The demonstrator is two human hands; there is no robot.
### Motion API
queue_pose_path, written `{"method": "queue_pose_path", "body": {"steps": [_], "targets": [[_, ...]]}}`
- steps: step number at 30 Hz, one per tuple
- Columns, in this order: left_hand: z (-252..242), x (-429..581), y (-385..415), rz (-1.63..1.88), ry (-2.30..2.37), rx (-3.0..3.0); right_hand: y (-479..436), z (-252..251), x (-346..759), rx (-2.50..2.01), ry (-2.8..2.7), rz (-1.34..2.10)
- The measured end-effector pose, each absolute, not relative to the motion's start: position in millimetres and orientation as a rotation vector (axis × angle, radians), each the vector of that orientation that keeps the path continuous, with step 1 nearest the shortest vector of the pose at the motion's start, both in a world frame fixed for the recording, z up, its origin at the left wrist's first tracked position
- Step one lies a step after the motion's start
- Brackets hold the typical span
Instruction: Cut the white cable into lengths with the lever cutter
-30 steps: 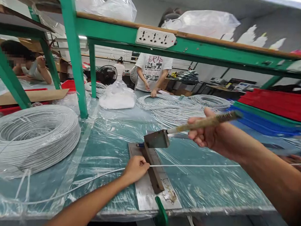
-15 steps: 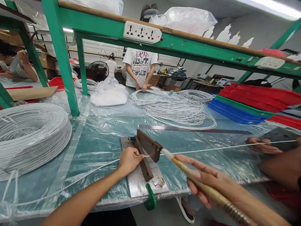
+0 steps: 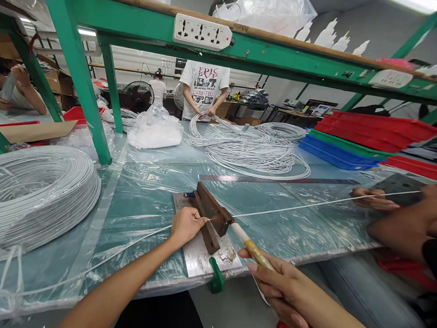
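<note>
My left hand is closed in a pinch on a thin white cable, right against the left side of a lever cutter. The cutter's brown blade arm lies low over its metal base plate. My right hand grips the cutter's long tan handle, which is pushed down past the table's front edge. The cable runs taut to the right, where another person's hand holds its far end beside a dark block.
A big coil of white cable sits at the left. A steel ruler lies behind the cutter, with loose cable loops beyond. A green clamp holds the plate. Stacked coloured trays stand far right, and a green shelf post rises at left.
My right hand swung the cutter handle from raised above the table down to the front edge, closing the blade onto the cable. My left hand stayed pinched on the cable.
</note>
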State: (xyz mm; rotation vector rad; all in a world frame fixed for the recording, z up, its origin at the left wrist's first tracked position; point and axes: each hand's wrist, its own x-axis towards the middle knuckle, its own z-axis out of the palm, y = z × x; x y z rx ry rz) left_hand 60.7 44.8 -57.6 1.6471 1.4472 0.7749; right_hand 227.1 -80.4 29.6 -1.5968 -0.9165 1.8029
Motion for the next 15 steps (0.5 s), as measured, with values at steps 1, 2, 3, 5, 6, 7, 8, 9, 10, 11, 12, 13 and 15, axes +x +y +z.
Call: {"method": "queue_pose_path", "body": {"steps": [1,2,3,5,6,7,8,9,10,11,12,13,15], "targets": [[-58,61,45,0.779,1.447,1.645,-81,29,227,-1.621,-0.982,1.764],[-58,61,45,0.783,1.447,1.643,-82,28,228,-1.634,-1.038,1.726],[-58,61,44,0.787,1.447,1.641,-83,28,229,-1.641,-1.076,1.695],[-58,61,43,0.792,1.444,1.635,-85,28,230,-1.657,-1.109,1.662],[-58,61,43,0.795,1.442,1.632,-86,27,231,-1.667,-1.115,1.654],[-57,62,42,0.798,1.440,1.630,-87,24,231,-1.680,-1.123,1.650],[-57,62,41,0.803,1.438,1.628,-89,18,231,-1.700,-1.128,1.633],[-57,61,41,0.811,1.434,1.625,-91,11,230,-1.722,-1.131,1.596],[-57,61,41,0.821,1.428,1.621,-93,0,228,-1.738,-1.133,1.539],[-58,60,41,0.836,1.421,1.614,-97,-12,226,-1.746,-1.131,1.470],[-59,58,41,0.851,1.412,1.602,-100,-24,225,-1.747,-1.127,1.403],[-60,57,41,0.869,1.398,1.588,-104,-37,224,-1.748,-1.120,1.354],[-62,53,41,0.906,1.348,1.553,-112,-56,227,-1.772,-1.101,1.338]]}}
